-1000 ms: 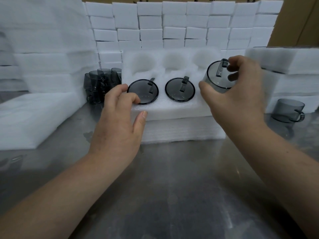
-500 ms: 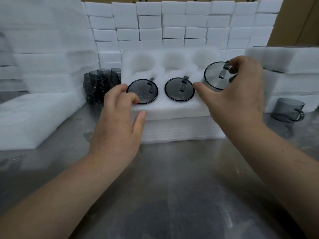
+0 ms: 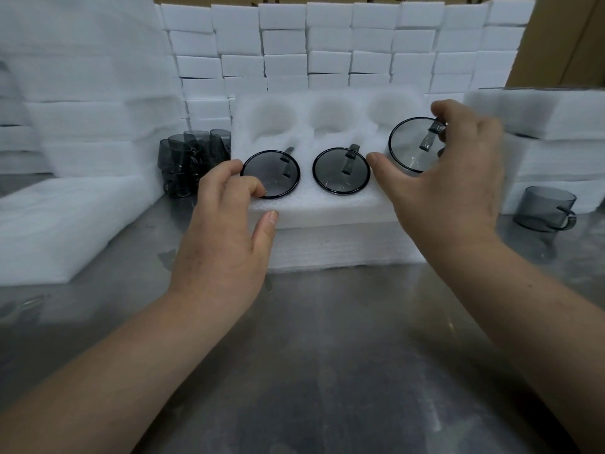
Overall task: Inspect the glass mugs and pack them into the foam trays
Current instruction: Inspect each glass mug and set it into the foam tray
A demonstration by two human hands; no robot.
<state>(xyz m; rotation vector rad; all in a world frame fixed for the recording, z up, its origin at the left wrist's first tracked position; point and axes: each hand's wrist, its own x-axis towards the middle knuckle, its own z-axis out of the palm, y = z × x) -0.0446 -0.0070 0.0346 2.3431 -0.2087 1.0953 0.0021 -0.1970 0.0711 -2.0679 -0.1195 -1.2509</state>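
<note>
A white foam tray (image 3: 327, 209) with six round pockets lies on a stack of foam sheets. Two smoky grey glass mugs (image 3: 271, 173) (image 3: 341, 170) sit upside down in the near left and near middle pockets. My right hand (image 3: 448, 178) grips a third grey mug (image 3: 413, 145), base toward me, at the near right pocket, thumb at its left side and fingers at the handle. My left hand (image 3: 226, 231) rests on the tray's near left corner, fingers curled over the edge beside the left mug. The three far pockets hold nothing.
A cluster of stacked grey mugs (image 3: 190, 162) stands left of the tray. One upright mug (image 3: 545, 209) stands at the right on the steel table (image 3: 327, 355). Foam sheets (image 3: 65, 224) lie at left, foam stacks (image 3: 537, 116) at right, and a wall of white boxes (image 3: 327, 44) behind.
My right hand has lowered the third mug toward the near right pocket and shifted it slightly left. My left hand has stayed on the tray corner.
</note>
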